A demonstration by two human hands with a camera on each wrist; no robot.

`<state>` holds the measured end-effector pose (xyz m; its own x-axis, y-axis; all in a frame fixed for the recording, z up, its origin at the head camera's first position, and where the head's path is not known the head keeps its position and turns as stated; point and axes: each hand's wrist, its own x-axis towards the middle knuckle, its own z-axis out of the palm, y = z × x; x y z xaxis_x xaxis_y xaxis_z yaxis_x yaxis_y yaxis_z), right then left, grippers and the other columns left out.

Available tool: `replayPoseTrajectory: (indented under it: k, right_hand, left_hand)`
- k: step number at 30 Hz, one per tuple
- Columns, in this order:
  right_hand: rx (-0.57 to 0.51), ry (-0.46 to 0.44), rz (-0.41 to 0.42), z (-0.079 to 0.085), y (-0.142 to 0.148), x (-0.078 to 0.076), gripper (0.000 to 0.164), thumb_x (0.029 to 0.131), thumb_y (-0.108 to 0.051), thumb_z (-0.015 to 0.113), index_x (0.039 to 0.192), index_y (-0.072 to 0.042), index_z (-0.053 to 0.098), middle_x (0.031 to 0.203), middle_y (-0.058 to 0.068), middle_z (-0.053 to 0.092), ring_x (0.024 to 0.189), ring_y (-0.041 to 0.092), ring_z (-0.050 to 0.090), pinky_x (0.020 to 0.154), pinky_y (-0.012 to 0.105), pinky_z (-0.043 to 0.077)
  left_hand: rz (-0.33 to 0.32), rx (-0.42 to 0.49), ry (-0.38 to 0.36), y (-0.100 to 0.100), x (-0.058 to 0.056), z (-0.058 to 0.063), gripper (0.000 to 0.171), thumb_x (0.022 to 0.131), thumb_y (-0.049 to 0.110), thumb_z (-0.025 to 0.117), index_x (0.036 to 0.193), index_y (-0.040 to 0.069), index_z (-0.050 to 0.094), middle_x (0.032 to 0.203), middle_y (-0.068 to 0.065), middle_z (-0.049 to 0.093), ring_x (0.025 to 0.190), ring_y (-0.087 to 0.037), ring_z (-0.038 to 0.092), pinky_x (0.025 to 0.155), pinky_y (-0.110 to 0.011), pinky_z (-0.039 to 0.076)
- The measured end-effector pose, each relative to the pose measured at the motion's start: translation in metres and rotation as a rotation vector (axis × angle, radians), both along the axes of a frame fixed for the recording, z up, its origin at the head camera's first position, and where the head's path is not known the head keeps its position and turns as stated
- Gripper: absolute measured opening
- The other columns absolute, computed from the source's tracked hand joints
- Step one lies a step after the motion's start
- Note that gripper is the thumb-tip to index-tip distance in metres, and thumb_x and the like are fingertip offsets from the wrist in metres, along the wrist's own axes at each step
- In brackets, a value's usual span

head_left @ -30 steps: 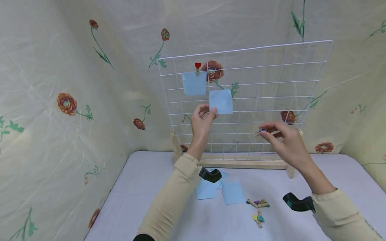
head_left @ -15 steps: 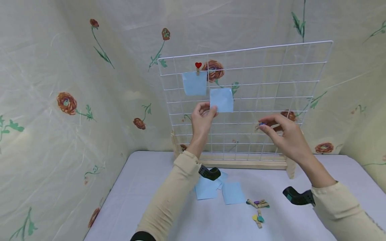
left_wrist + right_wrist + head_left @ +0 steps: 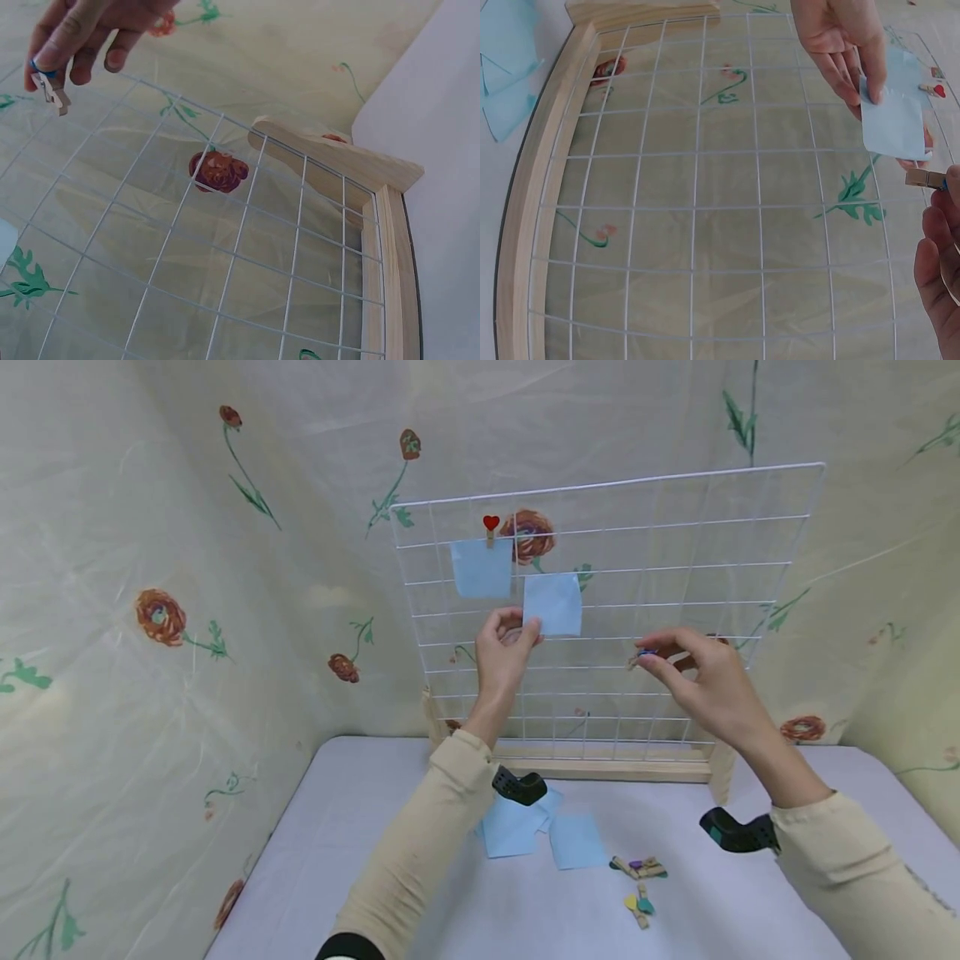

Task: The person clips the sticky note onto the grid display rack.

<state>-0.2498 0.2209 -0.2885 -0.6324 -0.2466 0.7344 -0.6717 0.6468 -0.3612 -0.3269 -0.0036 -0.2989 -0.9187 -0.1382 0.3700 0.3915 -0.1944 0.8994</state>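
Observation:
My left hand (image 3: pixel 504 653) pinches a square of light blue paper (image 3: pixel 553 603) by its lower left corner, up against the white wire grid (image 3: pixel 660 603). To the right, my right hand (image 3: pixel 705 687) pinches a small wooden clothespin (image 3: pixel 51 91) with a blue end, its jaws pointing toward the grid. In the right wrist view that clothespin shows at the right edge, close below the paper. Another blue paper (image 3: pixel 482 570) hangs higher on the left of the grid, clipped by a clothespin (image 3: pixel 491 530) with a red heart.
Several blue papers (image 3: pixel 577 843) lie on the white table (image 3: pixel 367 843) in front of the grid. Right of them lie several clothespins (image 3: pixel 637 868) with coloured ends. The grid stands in a wooden base (image 3: pixel 600 768); floral cloth (image 3: pixel 195 710) hangs behind and beside it.
My left hand has raised the paper a little along the grid. My right hand has moved up and slightly left with the clothespin, nearer the paper.

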Motion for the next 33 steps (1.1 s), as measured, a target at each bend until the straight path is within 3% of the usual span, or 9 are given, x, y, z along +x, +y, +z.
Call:
replayPoseTrajectory:
  k: [8,19,25,33]
  right_hand:
    - [0.011,0.002,0.023,0.010,0.001,-0.006,0.022,0.086,-0.001,0.065,0.108,-0.002,0.063,0.092,0.007,0.068,0.080,-0.009,0.050,0.070,0.005,0.041]
    - [0.041,0.014,0.009,0.030,-0.003,-0.013,0.022,0.086,-0.002,0.066,0.107,-0.002,0.063,0.090,0.008,0.068,0.078,-0.004,0.050,0.069,0.005,0.041]
    - [0.041,0.015,0.007,0.036,-0.004,-0.015,0.021,0.086,-0.003,0.066,0.107,-0.002,0.064,0.092,0.008,0.068,0.079,-0.004,0.050,0.070,0.005,0.040]
    - [0.050,0.004,0.004,0.042,-0.003,-0.021,0.019,0.088,-0.005,0.064,0.106,-0.002,0.064,0.090,0.007,0.068,0.077,-0.005,0.050,0.068,0.007,0.041]
  left_hand:
    - [0.008,-0.035,0.024,0.000,-0.002,0.005,0.023,0.086,0.006,0.067,0.106,-0.001,0.058,0.097,-0.012,0.064,0.093,-0.037,0.066,0.078,-0.030,0.057]
    - [0.027,-0.067,0.035,0.001,-0.005,0.012,0.025,0.086,0.008,0.068,0.108,0.000,0.058,0.099,-0.014,0.065,0.087,-0.029,0.067,0.077,-0.029,0.057]
    - [0.026,-0.080,0.035,0.002,-0.007,0.014,0.023,0.086,0.008,0.067,0.106,0.001,0.058,0.098,-0.012,0.064,0.081,-0.016,0.067,0.076,-0.024,0.057]
    - [0.020,-0.047,0.039,0.003,-0.008,0.018,0.023,0.086,0.005,0.067,0.106,0.000,0.057,0.097,-0.012,0.064,0.078,-0.011,0.065,0.077,-0.027,0.057]
